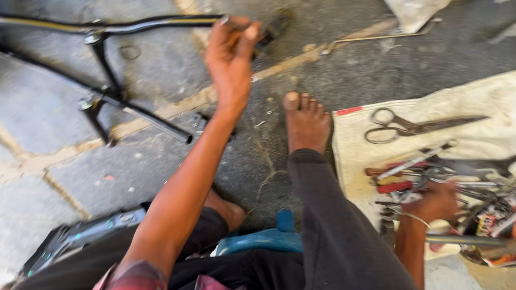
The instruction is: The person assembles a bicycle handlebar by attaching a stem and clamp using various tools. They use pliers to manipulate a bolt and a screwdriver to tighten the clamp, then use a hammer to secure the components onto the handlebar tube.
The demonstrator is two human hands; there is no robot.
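1. The person sits low on the paved ground, one bare foot (pixel 305 123) stretched out ahead, dark trousers over the knee
2. The left hand (pixel 232 58) reaches far forward and is clenched round the end of a black handlebar (pixel 157 22), fingers curled over the bar near its grip
3. That handlebar runs off to the left edge and is joined to a black metal frame (pixel 106 101) lying flat on the stone paving (pixel 20 165)
4. The right hand (pixel 435 203) is down among a heap of tools (pixel 443 176) on a pale cloth (pixel 503 95) to the right; it rests on the pile with fingers bent, but the blur keeps me from telling whether it grips any one tool
5. On the same cloth, just above the heap, lies a pair of scissors (pixel 404 126), apart from the hand
6. A red-handled screwdriver (pixel 395 186) lies just left of the right hand
7. A long thin metal rod (pixel 380 35) lies on the ground beyond the foot, well away from both hands
8. A blue stool edge (pixel 263 239) shows between the legs
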